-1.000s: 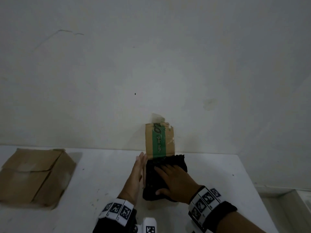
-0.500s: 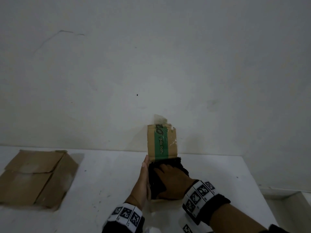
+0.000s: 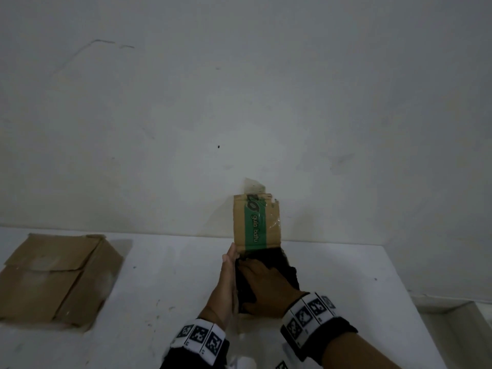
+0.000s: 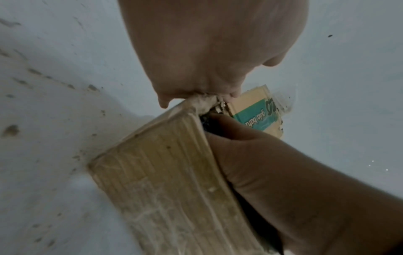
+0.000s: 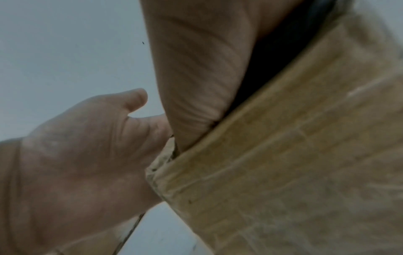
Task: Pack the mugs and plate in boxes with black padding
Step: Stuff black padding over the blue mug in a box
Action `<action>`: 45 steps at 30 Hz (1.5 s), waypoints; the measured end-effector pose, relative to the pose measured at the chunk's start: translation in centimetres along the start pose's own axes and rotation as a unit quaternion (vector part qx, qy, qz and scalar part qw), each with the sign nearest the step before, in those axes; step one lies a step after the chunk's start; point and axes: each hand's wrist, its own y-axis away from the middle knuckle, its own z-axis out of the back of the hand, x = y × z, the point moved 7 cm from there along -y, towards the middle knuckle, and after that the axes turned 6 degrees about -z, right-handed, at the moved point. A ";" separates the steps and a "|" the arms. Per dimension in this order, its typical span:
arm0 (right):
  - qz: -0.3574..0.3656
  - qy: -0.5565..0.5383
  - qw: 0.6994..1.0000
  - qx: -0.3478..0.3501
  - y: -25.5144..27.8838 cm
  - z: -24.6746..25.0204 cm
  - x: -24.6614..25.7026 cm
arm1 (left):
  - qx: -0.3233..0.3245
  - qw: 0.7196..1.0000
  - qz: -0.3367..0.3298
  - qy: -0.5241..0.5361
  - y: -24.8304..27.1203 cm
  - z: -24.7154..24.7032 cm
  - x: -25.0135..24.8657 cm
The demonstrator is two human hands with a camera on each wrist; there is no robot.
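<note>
A small cardboard box stands at the back of the white table, its green-taped flap upright against the wall. Black padding fills the box's open top. My right hand lies flat on the padding and presses it down, fingertips reaching under the flap. My left hand is held straight against the box's left wall, fingertips at its far top corner. In the right wrist view the box wall and a strip of the padding fill the right side. No mug or plate shows.
A second, closed cardboard box lies at the table's left. The white wall runs right behind the open box. The table's right edge drops to a floor ledge.
My left hand has moved in from beside the box to lie against its left wall. My right hand has slid further forward on the padding, which now shows less above the box.
</note>
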 end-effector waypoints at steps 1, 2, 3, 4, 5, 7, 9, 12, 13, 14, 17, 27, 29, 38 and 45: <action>-0.006 -0.004 1.000 0.018 0.0 0.2 0.2 | 0.002 1.000 -0.001 0.016 -0.4 -0.2 0.3; -0.003 -0.007 0.999 0.038 -0.1 0.4 0.5 | 0.007 1.000 -0.013 -0.001 -1.0 -0.1 0.8; 0.004 0.000 0.999 0.050 0.1 0.8 0.9 | 0.007 1.000 -0.023 -0.012 -1.3 0.1 1.1; 0.013 0.011 0.999 0.049 0.4 1.5 1.3 | -0.003 0.999 -0.028 -0.037 -1.5 0.4 1.3; 0.017 0.030 0.999 0.028 0.8 2.6 1.7 | -0.009 0.998 -0.033 -0.057 -1.7 0.7 1.7; -0.003 0.093 0.995 -0.028 1.8 5.0 2.1 | 0.010 0.995 -0.032 -0.099 -2.6 1.3 3.3; -0.033 0.129 0.990 -0.040 3.0 5.8 1.9 | 0.014 0.992 -0.036 -0.116 -2.3 1.3 3.0; -0.063 0.089 0.994 0.009 4.6 4.2 1.6 | 0.010 0.993 -0.034 -0.116 -2.1 1.1 2.5; -0.078 0.070 0.994 0.023 4.8 3.5 1.4 | 0.007 0.993 -0.042 -0.110 -2.1 1.0 2.5; -0.093 0.049 0.994 0.023 4.9 3.0 1.3 | 0.000 0.993 -0.048 -0.106 -2.7 1.3 3.1; -0.132 -0.025 0.991 0.018 4.7 2.0 0.8 | 0.004 0.993 -0.056 -0.104 -3.3 1.4 3.8; -0.103 -0.030 0.979 -0.174 5.6 5.3 1.8 | 0.016 0.992 -0.094 -0.080 -2.6 0.8 2.2; -0.137 -0.032 0.981 -0.134 4.8 4.0 1.3 | 0.025 0.992 -0.099 -0.079 -2.2 0.7 1.8; -0.178 0.001 0.984 -0.024 2.7 -0.7 -0.5 | 0.030 0.988 -0.114 -0.099 -2.0 0.4 1.5; -0.197 -0.104 0.974 0.037 1.3 -0.2 -0.9 | 0.027 0.989 -0.104 -0.101 -2.0 0.4 1.3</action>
